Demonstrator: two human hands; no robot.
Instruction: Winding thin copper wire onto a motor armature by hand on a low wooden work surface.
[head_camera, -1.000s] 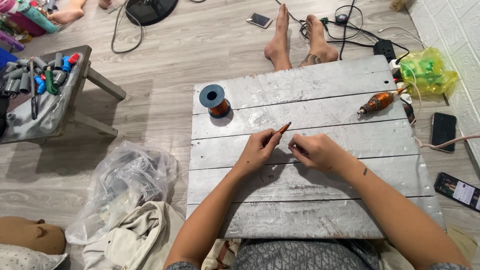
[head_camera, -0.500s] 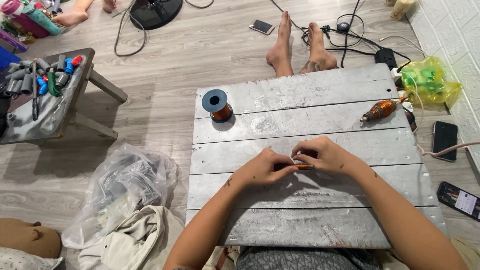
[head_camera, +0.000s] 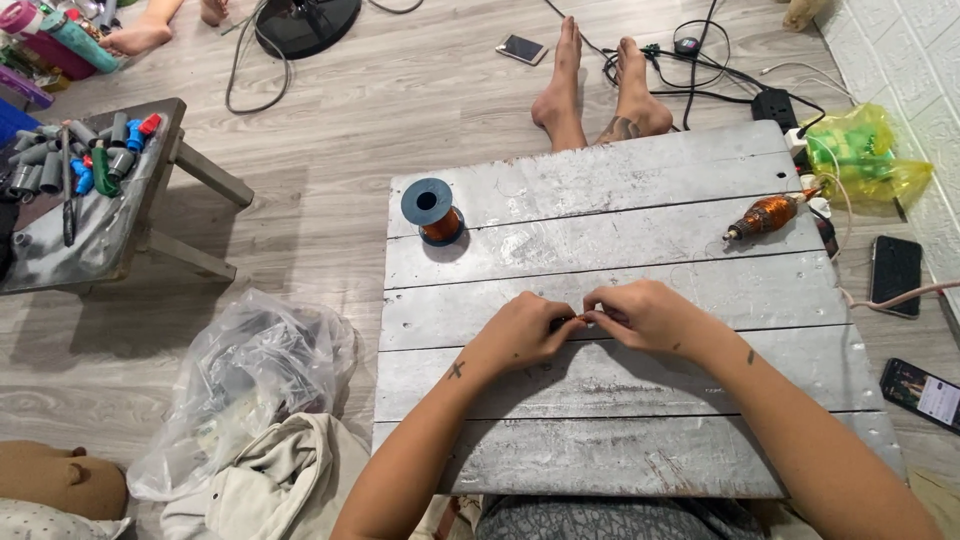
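A grey plank table (head_camera: 620, 450) is seen from above, forearms reaching in from the near edge. The left hand (head_camera: 525, 330) and right hand (head_camera: 645, 315) are brought together at mid-table, fingertips touching. A small thin piece (head_camera: 578, 319), dark and reddish, is pinched between both sets of fingers; what it is cannot be told, too small. Both hands are curled narrow around it, just above the planks.

Farther back on the table, a spool of copper wire (head_camera: 434, 212) with blue flanges is stood left of centre. A copper-wound motor part (head_camera: 765, 215) is laid near the right edge.

Left of the table, a clear plastic bag (head_camera: 250, 380) and pale cloth (head_camera: 270, 480) are lying on the floor. Two phones (head_camera: 895, 275) are lying on the floor at right, a yellow-green bag (head_camera: 865, 150) beyond them.

Farther left, a low bench (head_camera: 150, 215) is loaded with grey, blue and red tube pieces (head_camera: 95, 160). Beyond the table, another person's bare feet (head_camera: 595, 85), cables and another phone (head_camera: 523, 48) are on the floor.
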